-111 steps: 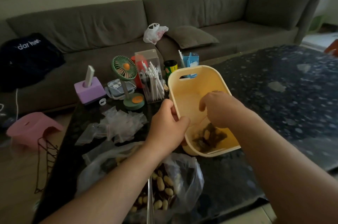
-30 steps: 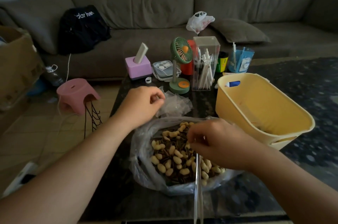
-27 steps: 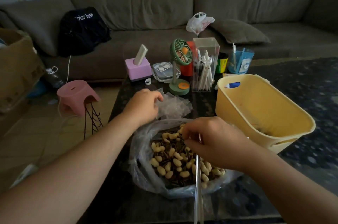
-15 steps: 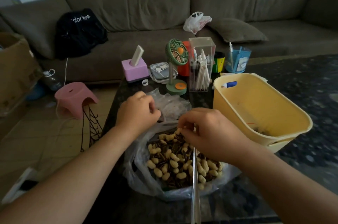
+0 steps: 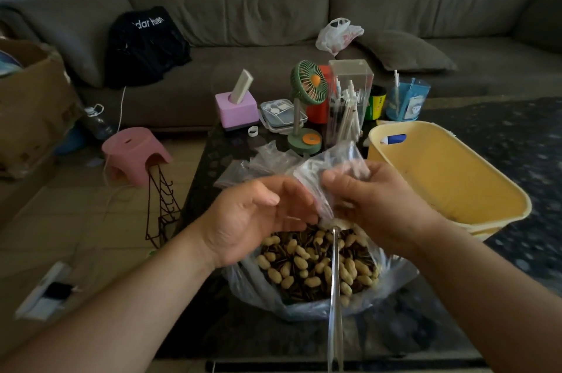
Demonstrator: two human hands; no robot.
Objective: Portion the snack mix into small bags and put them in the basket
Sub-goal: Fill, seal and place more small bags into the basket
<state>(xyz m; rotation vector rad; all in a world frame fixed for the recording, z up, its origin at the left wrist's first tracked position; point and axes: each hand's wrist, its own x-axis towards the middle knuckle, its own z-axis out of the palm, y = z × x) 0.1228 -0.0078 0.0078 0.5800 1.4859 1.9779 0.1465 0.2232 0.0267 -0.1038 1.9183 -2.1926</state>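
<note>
Over the big bag: your two hands are working one small clear bag (image 5: 327, 173) right above the open snack mix (image 5: 316, 263).
Left hand: your left hand (image 5: 252, 217) is turning palm-up, fingers loosely curled; fingertips are meeting the small bag's lower edge, but whether they are pinching it, I cannot tell.
Right hand: your right hand (image 5: 374, 199) is pinching the small bag, thumb and fingers closing on the plastic.
Edges: the big bag (image 5: 273, 296) is sitting near the table's front edge (image 5: 334, 365); the table's left edge is running just beside your left wrist, with open floor beyond it.
Open room: bare dark tabletop is showing in front of the big bag and to the right under your right forearm.
Basket: one yellow basket (image 5: 450, 178) is standing just right of your right hand, its mouth open, something dark lying at the bottom.
Count: two hands, one basket, one big bag of mix, one small bag in hand; spare clear bags (image 5: 255, 162) are lying crumpled behind, number unclear.
Around: a green desk fan (image 5: 307, 89), a clear box of straws (image 5: 349, 102), a pink tissue box (image 5: 235, 108) and a blue cup (image 5: 407, 99) are crowding the far table edge.
In the way: a thin metal rod (image 5: 334, 296) is crossing the mix close to the camera.
</note>
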